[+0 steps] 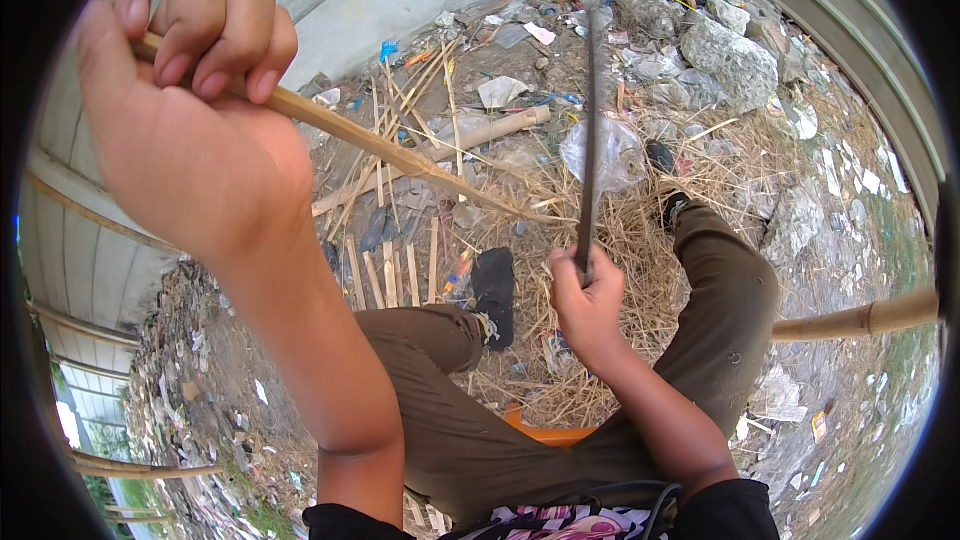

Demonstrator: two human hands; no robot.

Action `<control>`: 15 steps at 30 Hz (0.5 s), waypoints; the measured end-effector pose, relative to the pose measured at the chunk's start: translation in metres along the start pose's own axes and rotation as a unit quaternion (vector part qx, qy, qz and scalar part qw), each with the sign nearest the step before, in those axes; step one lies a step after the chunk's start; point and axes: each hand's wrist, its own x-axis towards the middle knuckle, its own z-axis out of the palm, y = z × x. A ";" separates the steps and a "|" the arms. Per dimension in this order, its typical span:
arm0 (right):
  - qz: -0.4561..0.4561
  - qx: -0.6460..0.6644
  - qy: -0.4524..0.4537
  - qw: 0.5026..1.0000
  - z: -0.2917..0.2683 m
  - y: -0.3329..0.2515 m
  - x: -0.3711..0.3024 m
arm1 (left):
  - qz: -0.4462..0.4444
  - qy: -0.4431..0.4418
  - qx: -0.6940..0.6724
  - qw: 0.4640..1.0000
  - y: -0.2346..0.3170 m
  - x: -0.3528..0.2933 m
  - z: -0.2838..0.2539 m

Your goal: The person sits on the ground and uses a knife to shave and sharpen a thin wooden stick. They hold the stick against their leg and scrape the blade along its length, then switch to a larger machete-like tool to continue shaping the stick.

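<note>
Head cam: clutching a bamboo strip (385, 149) in a tightly curled left hand (200, 130), upper left, slanting down to mid-frame near the right hand (587, 308). Gripping a long dark blade (592, 130) there, fingers wrapped, pointed up top.

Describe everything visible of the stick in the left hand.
The stick is a long, narrow, tan strip that looks like bamboo, with a thicker stretch near mid-length and a thinner part toward its lower end. The left hand grips it near its upper visible end. It slants down to the right above the ground. Its lower end comes close to the dark blade just above the right hand; whether they touch is unclear.
</note>
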 end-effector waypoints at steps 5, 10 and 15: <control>0.195 -0.177 -0.109 0.958 -0.004 0.026 0.000 | -0.087 -0.124 -0.083 0.985 0.016 0.002 -0.010; 0.103 -0.263 -0.071 0.957 -0.002 0.026 -0.006 | -0.037 -0.005 -0.047 0.998 0.008 0.000 -0.005; -0.121 -0.104 0.004 0.987 0.010 -0.068 0.003 | 0.025 0.060 0.054 0.996 -0.002 0.000 -0.015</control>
